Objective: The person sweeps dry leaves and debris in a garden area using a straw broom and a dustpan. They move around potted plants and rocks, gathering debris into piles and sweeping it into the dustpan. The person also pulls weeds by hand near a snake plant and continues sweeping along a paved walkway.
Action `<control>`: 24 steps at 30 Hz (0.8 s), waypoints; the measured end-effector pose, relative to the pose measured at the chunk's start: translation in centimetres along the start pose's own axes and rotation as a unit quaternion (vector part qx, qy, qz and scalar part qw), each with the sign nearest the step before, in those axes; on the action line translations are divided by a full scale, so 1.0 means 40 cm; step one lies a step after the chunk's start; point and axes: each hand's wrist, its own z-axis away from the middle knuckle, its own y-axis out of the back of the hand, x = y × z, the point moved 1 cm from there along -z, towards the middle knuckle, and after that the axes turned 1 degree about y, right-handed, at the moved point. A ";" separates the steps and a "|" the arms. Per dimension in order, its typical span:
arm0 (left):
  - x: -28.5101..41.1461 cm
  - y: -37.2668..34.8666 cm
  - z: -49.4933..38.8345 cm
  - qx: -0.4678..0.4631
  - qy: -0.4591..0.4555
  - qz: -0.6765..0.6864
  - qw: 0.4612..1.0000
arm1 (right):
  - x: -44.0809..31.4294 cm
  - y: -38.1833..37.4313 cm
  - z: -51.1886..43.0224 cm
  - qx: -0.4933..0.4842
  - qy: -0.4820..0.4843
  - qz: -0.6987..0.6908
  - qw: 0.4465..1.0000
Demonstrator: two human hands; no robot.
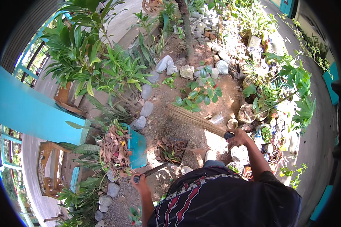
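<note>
My right hand [239, 137] grips the dark-wrapped end of a stick broom [197, 120], whose pale bristles fan out to the left above the soil. My left hand [141, 183] is closed around the dark long handle of a dustpan [156, 169]. Dry brown leaves [168, 150] with some green ones lie in the pan, on the ground in front of my feet. Just left of the pan, a teal plastic bin [138, 150] is heaped with dry leaves [113, 150]. The broom tips are apart from the dustpan, near a leafy plant [206, 93].
Grey stones [146, 109] edge the bed on the left, beside broad-leaved shrubs [85, 56]. A tree trunk [187, 34] rises ahead. Potted plants [245, 113] and a clear plastic container [216, 118] lie to the right. A turquoise post [39, 107] and wooden bench [49, 170] stand left.
</note>
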 end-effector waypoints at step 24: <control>0.471 -0.306 -0.063 0.065 -0.135 0.114 0.982 | 0.149 0.309 0.106 0.095 -0.038 -0.454 0.885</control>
